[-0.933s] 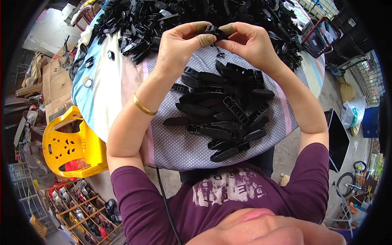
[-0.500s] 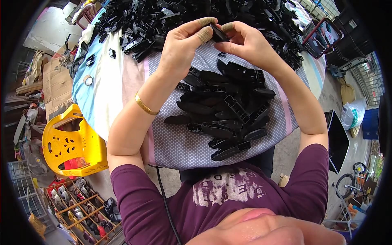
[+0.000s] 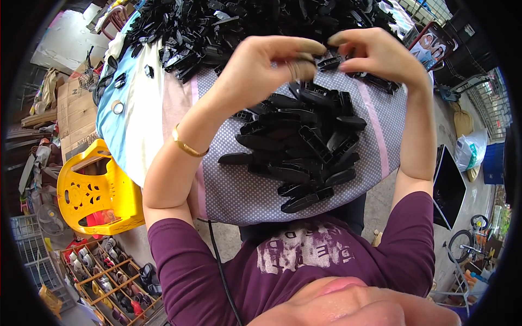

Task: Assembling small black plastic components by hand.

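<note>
Smeared by motion, my left hand (image 3: pixel 269 62) hovers above the far end of a near pile of black plastic pieces (image 3: pixel 304 144). Its taped fingers point right, thumb and forefinger apart, and nothing shows held. My right hand (image 3: pixel 375 51) is at the near edge of a larger heap of small black plastic parts (image 3: pixel 190 32). Its thumb and fingers are spread, and a small black part (image 3: pixel 329 64) lies by the tips. The near pile's pieces are long and rounded, some with ribbed, hollow undersides. A gold bangle (image 3: pixel 187 144) is on my left wrist.
The round table has a dotted grey cloth (image 3: pixel 223 187) with pink stripes. A tape roll (image 3: pixel 117 107) lies on its left side. Left stand a yellow plastic chair (image 3: pixel 92 190) and a shoe rack (image 3: pixel 109 282). A black cable (image 3: pixel 217 261) hangs by my left arm.
My hands were together, holding a black part between them. Now they are apart: the left has moved right and down over the near pile, the right has shifted right to the heap's edge.
</note>
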The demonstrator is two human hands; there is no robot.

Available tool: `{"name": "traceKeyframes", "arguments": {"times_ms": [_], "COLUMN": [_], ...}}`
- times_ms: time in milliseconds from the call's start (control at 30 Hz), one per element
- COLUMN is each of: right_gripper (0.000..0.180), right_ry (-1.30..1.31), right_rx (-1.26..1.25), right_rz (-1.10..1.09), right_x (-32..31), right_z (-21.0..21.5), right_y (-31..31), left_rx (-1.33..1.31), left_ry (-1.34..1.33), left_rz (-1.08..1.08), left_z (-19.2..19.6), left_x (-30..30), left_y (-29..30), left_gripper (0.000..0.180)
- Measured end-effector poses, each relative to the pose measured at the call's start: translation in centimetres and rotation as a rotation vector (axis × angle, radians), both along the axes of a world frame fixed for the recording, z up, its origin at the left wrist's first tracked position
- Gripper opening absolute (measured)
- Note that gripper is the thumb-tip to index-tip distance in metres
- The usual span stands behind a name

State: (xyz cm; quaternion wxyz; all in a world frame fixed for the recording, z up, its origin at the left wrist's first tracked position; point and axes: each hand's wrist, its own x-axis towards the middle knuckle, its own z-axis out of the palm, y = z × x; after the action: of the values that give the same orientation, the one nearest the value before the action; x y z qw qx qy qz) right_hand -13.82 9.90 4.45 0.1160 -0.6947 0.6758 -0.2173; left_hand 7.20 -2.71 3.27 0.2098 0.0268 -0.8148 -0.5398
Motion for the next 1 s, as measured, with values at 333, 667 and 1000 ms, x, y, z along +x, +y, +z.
{"name": "traceKeyframes", "arguments": {"times_ms": [333,667,1000], "right_gripper": [0.043,0.027,0.03], "right_ry": [0.358,0.386,-0.557], "right_rx": [0.219,-0.025,-0.393], "right_rz": [-0.252,-0.139,-0.159], "right_x": [-1.5,-1.3,2.7], "right_z": [-1.9,-2.7,-2.0], "right_y": [-0.3,-1.2,-2.8], "left_rx": [-0.639,-0.78,0.557], "left_ry": [-0.242,-0.093,-0.091], "left_rz": [0.055,0.295,0.073], "left_z": [-0.8,-3.9,-2.7], "left_x": [-5.8,-8.7,-1.7], "left_y": [0.4,-0.2,-2.9], "left_gripper": [0.038,0.027,0.046]}}
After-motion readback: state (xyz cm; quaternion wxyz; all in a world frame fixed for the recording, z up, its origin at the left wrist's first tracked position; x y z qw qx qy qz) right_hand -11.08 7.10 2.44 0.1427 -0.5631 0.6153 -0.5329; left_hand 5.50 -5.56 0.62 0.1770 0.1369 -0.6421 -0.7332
